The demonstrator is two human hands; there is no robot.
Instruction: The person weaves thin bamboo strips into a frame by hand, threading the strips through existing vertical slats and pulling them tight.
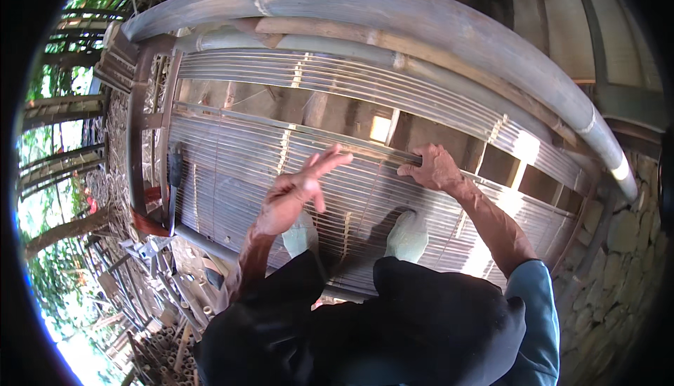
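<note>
A slatted bamboo panel (239,207) of long thin strips lies across a frame beneath my hands. My left hand (295,193) is raised over the panel with its fingers stretched and apart, holding nothing. Farther right, my right hand (437,168) rests at the panel's far edge. Its fingers bend over the outermost bamboo slat (330,140), with the thumb spread to the left; the fingertips are partly hidden. Past that slat is an open gap, and a second, narrower band of slats (246,68) runs along the far side.
A thick bamboo pole (393,0) arches across the far side. A long-bladed tool with a dark handle (174,168) lies at the panel's left end. Cut bamboo pieces (165,358) are piled at lower left. A stone wall (625,238) stands at right.
</note>
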